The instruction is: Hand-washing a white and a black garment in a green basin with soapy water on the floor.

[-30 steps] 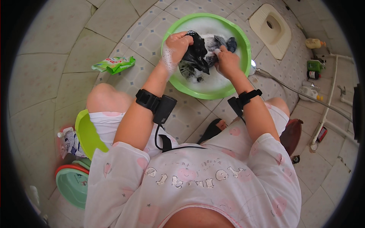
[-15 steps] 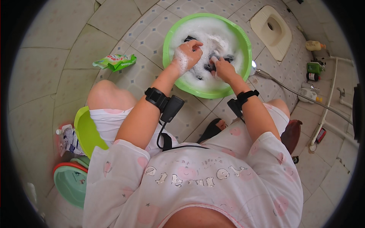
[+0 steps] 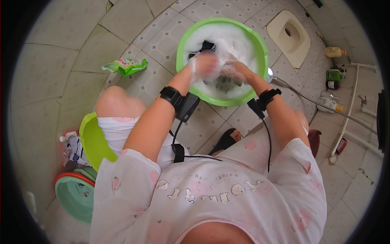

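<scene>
A round light-green basin (image 3: 264, 53) on the floor before me is full of white suds (image 3: 235, 34) and wet laundry. My left hand (image 3: 205, 66), foamy at the wrist, is over the basin's left half, curled but smeared by motion. A dark cloth (image 3: 208, 46) with a pale edge lies just beyond it. Close by on the right, my right hand (image 3: 236, 70) is also blurred, over a dark wet cloth (image 3: 226, 84) in the water. Whitish cloth (image 3: 231, 51) shows among the suds behind both hands. Neither hand's fingers can be made out clearly.
A green-and-white detergent bag (image 3: 126, 66) lies left of the basin. At right are a shower head (image 3: 270, 75) with its hose, a squat toilet (image 3: 289, 38) and several bottles (image 3: 334, 75) along the wall. Stacked basins (image 3: 73, 197) and a lime-green basin (image 3: 91, 140) stand at my left.
Both hands have shifted and come closer together, now blurred. More of the dark cloth shows beyond my left hand. The whole view has shifted slightly.
</scene>
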{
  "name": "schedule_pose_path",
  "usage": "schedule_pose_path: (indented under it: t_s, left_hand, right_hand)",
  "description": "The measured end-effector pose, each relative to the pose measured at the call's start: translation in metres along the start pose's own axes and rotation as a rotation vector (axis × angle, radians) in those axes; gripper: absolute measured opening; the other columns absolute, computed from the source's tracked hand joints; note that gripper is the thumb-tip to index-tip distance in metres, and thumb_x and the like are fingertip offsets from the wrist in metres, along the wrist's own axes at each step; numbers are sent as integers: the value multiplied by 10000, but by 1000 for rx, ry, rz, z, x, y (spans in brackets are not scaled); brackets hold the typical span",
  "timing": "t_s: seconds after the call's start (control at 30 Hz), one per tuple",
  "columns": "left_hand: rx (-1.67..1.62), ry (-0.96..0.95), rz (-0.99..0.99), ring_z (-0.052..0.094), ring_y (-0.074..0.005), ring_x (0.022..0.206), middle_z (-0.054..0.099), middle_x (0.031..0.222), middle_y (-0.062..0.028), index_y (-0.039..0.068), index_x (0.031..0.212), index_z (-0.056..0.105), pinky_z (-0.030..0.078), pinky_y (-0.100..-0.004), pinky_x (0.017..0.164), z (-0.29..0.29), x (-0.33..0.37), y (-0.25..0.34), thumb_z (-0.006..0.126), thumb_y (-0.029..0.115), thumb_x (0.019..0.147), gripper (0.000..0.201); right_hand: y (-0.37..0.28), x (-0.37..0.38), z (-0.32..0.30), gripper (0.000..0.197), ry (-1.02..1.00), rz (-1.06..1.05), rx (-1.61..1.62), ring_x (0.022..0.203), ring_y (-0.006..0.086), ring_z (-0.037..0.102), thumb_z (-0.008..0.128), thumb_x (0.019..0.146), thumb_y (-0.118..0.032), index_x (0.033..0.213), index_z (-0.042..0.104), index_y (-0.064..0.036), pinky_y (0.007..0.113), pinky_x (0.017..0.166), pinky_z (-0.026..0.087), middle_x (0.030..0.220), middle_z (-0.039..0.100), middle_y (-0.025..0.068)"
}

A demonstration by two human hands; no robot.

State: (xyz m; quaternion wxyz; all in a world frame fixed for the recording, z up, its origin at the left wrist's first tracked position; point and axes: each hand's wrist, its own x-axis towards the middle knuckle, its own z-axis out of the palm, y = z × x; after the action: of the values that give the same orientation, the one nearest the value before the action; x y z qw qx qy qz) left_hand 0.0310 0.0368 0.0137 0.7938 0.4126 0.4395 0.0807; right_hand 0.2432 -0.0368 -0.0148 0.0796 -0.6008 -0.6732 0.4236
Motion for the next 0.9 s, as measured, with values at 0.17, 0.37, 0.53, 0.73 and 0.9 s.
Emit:
schedule_pose_path:
  t_s: [0.17,0.37,0.53,0.73,0.9]
  left_hand:
    - [-2,60,40,590,-146,998,622,1101,-22,111,1219,589,495,-319,860,2,31,33,528,207,902,337]
    - [-173,82,-84,509,-132,1004,605,1104,28,167,1165,655,411,-412,921,-10,58,-28,531,280,911,305]
    - [-137,84,128,518,-177,1001,589,1105,-18,164,1130,661,418,-451,920,1,68,-60,551,353,911,310]
    - [-622,-44,-33,562,-191,1067,618,1110,-51,99,1059,640,459,-412,935,37,22,-16,583,414,915,351]
    - [-755,-213,379,625,-193,994,640,1079,-79,87,1091,625,529,-362,850,48,6,-36,583,341,942,297]
  right_hand:
    - [-45,-2,-61,471,26,325,328,832,163,575,662,855,-459,1052,632,-33,330,738,485,921,644,48]
    - [5,8,1,509,94,217,-367,1052,292,617,682,836,-431,1183,585,-72,376,864,463,1113,654,119]
    - [-2,1,-12,464,207,192,23,957,306,643,651,826,-462,1081,634,-75,378,845,482,1006,678,148]
    - [-75,-20,-16,412,517,50,402,843,187,630,710,805,-401,1036,641,-67,327,773,497,925,675,98]
    - [-110,-48,14,341,473,-216,88,712,289,630,720,797,-386,959,671,-90,346,713,514,815,662,130]
